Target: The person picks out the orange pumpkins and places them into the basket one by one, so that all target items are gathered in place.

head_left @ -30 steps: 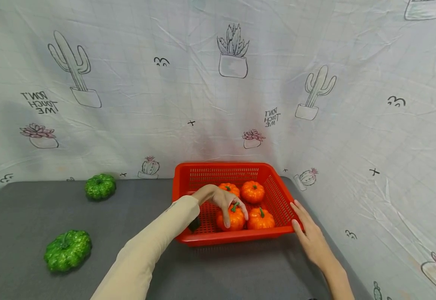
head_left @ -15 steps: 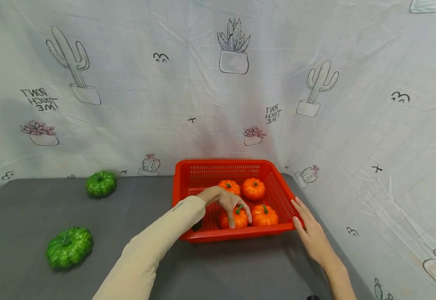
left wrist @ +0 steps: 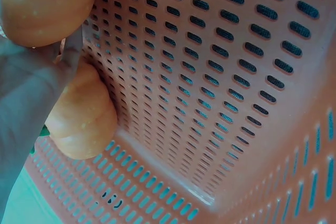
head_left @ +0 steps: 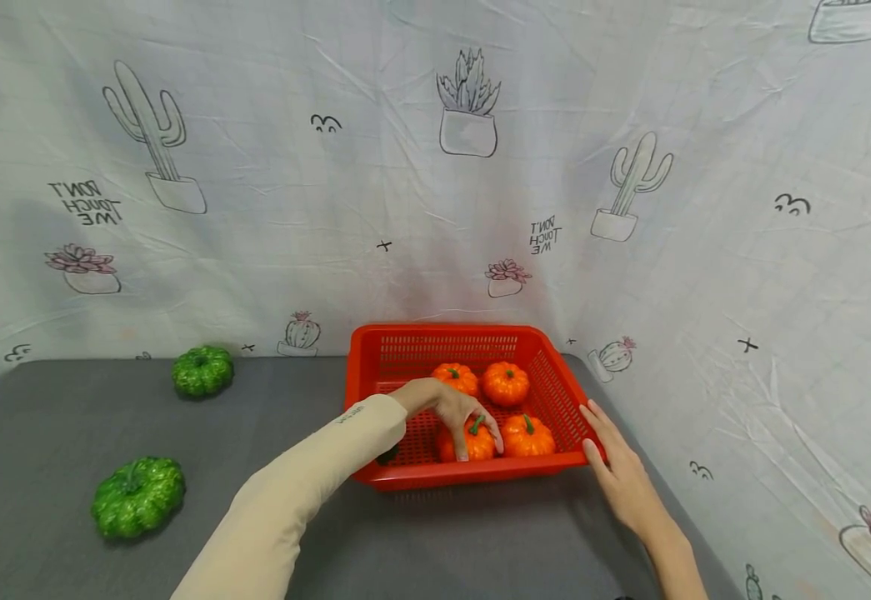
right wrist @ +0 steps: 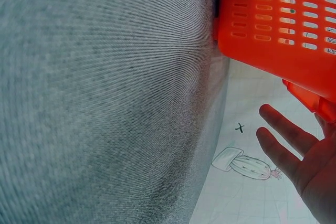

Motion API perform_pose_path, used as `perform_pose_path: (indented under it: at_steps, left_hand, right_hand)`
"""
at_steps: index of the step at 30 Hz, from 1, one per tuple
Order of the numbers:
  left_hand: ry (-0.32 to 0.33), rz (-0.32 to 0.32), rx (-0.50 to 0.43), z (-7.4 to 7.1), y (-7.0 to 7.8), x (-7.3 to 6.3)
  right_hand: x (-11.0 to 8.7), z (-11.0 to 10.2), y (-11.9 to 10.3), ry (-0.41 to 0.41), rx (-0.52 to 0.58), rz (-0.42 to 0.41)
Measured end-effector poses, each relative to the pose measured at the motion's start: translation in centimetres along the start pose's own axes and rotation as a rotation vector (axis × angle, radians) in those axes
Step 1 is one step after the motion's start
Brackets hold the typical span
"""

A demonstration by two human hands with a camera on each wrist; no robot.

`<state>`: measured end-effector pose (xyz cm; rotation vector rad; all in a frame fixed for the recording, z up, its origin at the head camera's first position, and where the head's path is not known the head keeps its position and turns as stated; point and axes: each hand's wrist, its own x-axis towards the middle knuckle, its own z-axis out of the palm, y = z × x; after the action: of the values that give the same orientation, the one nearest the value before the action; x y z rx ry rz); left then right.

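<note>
In the head view my left hand reaches into the red basket. Its thumb and fingers curl round the front-left orange pumpkin, whose green stem shows between them. Another pumpkin sits just to its right, and two more, a back-left pumpkin and a back-right pumpkin, stand behind. In the left wrist view the fingers lie between two pumpkins, beside the slotted basket wall. My right hand rests at the basket's front right corner; its fingers are extended outside the rim.
Two green pumpkins lie on the grey table left of the basket: a far one and a nearer one. A white cloth with cactus drawings hangs behind and along the right side, close to the basket.
My left hand and the front-left pumpkin have shifted slightly right within the basket. The front-right pumpkin has also shifted slightly right. My right hand stays at the basket's corner.
</note>
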<state>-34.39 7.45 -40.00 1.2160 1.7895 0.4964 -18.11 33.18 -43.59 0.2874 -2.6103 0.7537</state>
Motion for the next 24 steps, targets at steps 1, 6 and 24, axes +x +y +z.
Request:
perform_pose_path:
  at_steps: [1, 6, 24]
  left_hand:
    - [0.002, -0.003, 0.004, 0.0, 0.1, -0.1]
    - [0.044, -0.023, 0.05, 0.0, 0.4, -0.7]
    - [0.057, -0.046, 0.05, -0.3, 0.9, -1.0]
  right_hand:
    - [0.0, 0.0, 0.0, -0.002, 0.0, 0.002]
    - [0.0, 0.0, -0.1, -0.004, 0.0, 0.004]
    - [-0.2, 0.0, -0.3, 0.008, 0.017, -0.001]
